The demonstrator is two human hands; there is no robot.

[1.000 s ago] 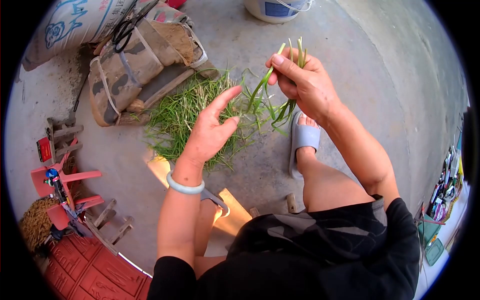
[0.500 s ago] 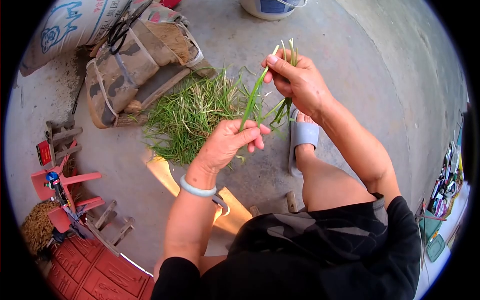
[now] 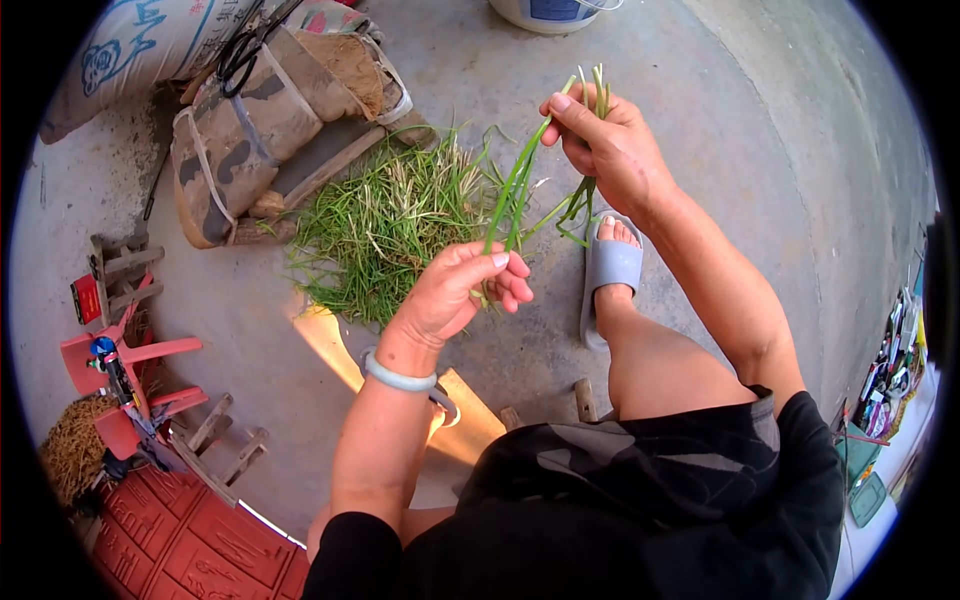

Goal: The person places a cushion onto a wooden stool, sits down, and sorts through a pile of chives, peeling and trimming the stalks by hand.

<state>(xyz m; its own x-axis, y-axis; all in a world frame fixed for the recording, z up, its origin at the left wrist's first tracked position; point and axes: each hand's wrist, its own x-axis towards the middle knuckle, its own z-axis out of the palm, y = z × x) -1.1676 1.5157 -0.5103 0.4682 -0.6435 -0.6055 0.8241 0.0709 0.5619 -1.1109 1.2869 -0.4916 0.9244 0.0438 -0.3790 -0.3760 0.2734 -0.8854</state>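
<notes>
My right hand (image 3: 622, 150) is closed around a small bunch of chives, their pale cut ends sticking up past the fingers and several green leaves (image 3: 572, 208) drooping below the palm. Between thumb and forefinger it pinches a long green chive stalk (image 3: 520, 180) that stretches down to the left. At its lower end, my left hand (image 3: 460, 290), with a pale bangle on the wrist, is closed on the leaf tips. Behind the left hand a loose heap of chives (image 3: 385, 225), green mixed with pale, dry-looking strands, lies on the concrete floor.
A stool padded with camouflage cloth (image 3: 240, 150) stands behind the heap, black scissors (image 3: 240, 60) on top. A printed sack (image 3: 140, 60) leans at the upper left, a white bucket (image 3: 548, 12) stands at the top. A red chair (image 3: 150, 350) and red panel (image 3: 200, 540) are left. My sandalled foot (image 3: 612, 262) is below.
My right hand has shifted slightly up and to the right. My left hand has dropped a little, and the strands between the hands now hang more spread apart.
</notes>
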